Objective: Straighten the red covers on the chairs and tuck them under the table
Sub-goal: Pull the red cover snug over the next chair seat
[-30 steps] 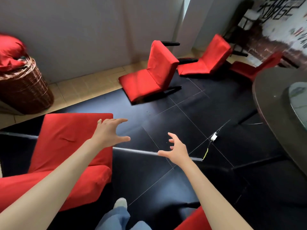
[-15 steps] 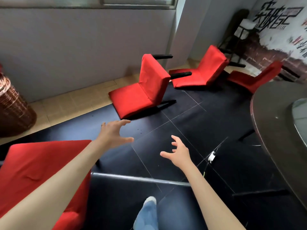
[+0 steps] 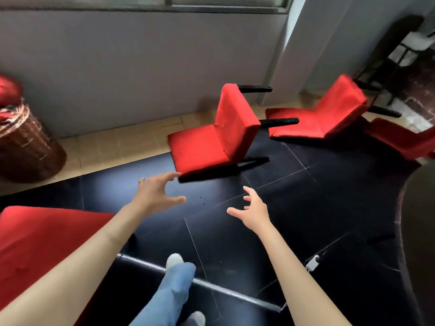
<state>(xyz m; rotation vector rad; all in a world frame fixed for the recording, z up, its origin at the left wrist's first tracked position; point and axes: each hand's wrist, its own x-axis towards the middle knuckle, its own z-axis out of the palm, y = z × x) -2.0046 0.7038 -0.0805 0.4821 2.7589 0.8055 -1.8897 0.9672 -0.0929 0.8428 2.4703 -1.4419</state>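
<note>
A red-covered chair lies tipped on its back on the dark floor ahead, black legs sticking out to the right. Both my arms reach toward it. My left hand is spread with fingers apart, its fingertips just short of the cover's near corner and holding nothing. My right hand hovers lower and to the right, fingers loosely curled and empty. A second tipped chair lies further right, with part of a third beyond it. Another red-covered chair is close at my lower left. The dark round table's edge shows at the right.
A wicker basket with red cloth on top stands by the grey wall at the left. A metal bar crosses the floor near my feet. A small white plug with a cable lies on the tiles to the right.
I have stepped forward: the tipped chair has come closer, and the near chair and the basket have shifted left. Both hands stay empty, and the left now nearly reaches the cover's corner.
</note>
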